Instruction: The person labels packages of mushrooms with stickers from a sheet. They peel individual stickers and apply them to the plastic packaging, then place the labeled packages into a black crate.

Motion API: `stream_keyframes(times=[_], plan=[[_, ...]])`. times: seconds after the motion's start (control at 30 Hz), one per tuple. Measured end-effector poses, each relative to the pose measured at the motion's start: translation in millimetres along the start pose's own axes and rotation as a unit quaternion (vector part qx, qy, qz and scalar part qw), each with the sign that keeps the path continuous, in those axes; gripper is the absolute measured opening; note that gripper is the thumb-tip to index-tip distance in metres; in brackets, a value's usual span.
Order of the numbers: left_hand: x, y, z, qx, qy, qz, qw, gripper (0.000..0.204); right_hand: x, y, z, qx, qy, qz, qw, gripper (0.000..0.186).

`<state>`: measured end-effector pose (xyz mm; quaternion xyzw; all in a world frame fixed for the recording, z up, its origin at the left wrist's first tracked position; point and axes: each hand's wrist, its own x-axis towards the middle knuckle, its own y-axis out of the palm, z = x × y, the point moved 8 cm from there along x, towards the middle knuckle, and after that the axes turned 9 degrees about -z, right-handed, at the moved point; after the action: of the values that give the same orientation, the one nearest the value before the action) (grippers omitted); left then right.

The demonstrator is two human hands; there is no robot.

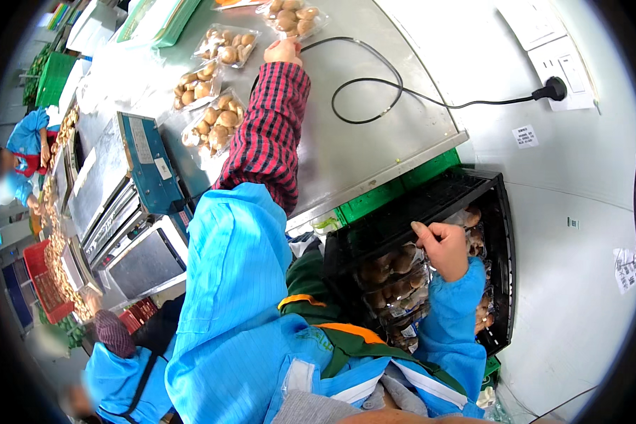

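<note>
My left hand (283, 51) is stretched far out over the steel table (374, 141), the checked red sleeve (265, 134) running up to it from the blue smock sleeve nearer me. The hand rests on the table top just beside a wrapped tray of mushrooms (227, 44), with its fingers curled down; I cannot tell whether they grip anything or only press on the surface. Another wrapped mushroom tray (293, 15) lies just beyond the hand at the far edge, and two more trays (198, 81) (215, 127) lie to the left of my forearm, nearer to me. A black power cable (374, 92) loops across the table right of the hand and runs to a plug (555, 88) in the white wall on the right.

My right hand (442, 244) is low on the right, inside a black plastic crate (502, 233) that stands beside the table's near edge. Its fingers (422, 232) are bent over the top of the packed mushroom trays (396, 272) stacked in the crate, touching the uppermost wrap; the grip is loose and I cannot see that anything is lifted.

On the left a weighing scale with a blue housing (145, 166) sits on the table. Farther left, another person in blue (25, 138) works beside red (46, 283) and green baskets (53, 78).
</note>
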<state>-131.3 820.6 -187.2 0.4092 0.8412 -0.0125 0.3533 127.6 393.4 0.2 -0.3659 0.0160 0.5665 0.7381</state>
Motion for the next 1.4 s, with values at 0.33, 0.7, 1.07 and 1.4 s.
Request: stream_keyframes(times=[0.33, 0.7, 1.07, 1.4], plan=[[-229, -52, -24, -0.014, -0.299, 0.322, 0.898, 0.032, 37, -19, 24, 0.301, -0.011, 0.019, 0.954, 0.062], [-438, -160, -36, 0.474, 0.288, 0.580, 0.596, 0.076, -59, -59, -11, 0.498, -0.043, 0.041, 0.865, 0.058], [-235, -294, -23, 0.673, 0.264, 0.306, 0.620, 0.101, -275, -25, -259, 0.531, 0.140, -0.127, 0.826, 0.064], [-399, -265, -35, 0.208, -0.047, 0.474, 0.854, 0.067, -265, 36, -301, 0.653, 0.155, -0.092, 0.736, 0.052]])
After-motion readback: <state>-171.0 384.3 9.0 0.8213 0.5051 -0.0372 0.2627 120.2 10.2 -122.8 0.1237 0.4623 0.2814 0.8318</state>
